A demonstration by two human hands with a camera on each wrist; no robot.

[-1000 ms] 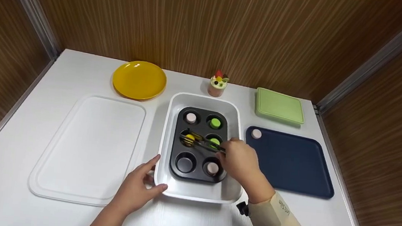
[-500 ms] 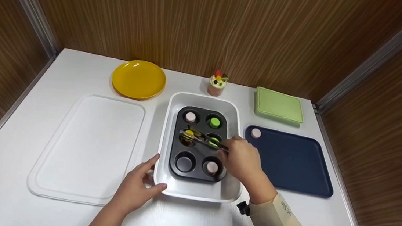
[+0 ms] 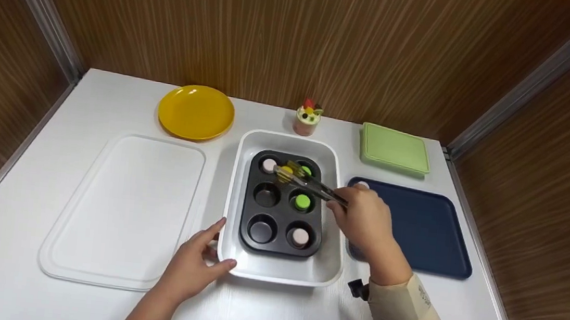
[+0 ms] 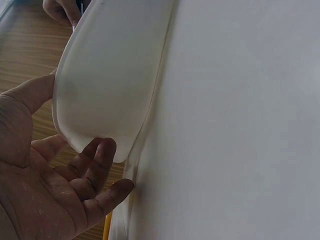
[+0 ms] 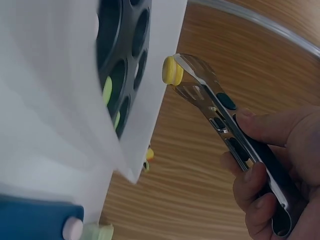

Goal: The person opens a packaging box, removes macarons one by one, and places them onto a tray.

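My right hand (image 3: 365,220) grips metal serving tongs (image 5: 240,130) with dark handles. Between the tong tips is a yellow macaron (image 5: 173,71), lifted above the dark muffin tin (image 3: 283,209). That tin lies inside a white rectangular tub (image 3: 279,273). A pink macaron (image 3: 269,166) sits in the back left cup, a green one partly behind the tongs in the back right. Another green macaron (image 3: 302,202) and a pink macaron (image 3: 300,237) fill the right cups nearer me. My left hand (image 3: 193,266) touches the tub's near left corner, thumb at the front rim, fingers along the side.
White lid (image 3: 128,213) lies left of the tub, with a yellow plate (image 3: 196,113) behind it. A fruit-topped dessert cup (image 3: 306,120) stands at the back. To the right are a green lidded box (image 3: 396,149) and a navy tray (image 3: 429,236) bearing one pink macaron.
The yellow macaron has come up out of the middle left cup in the tongs. My right hand has moved back and to the right with it. The left hand stays put.
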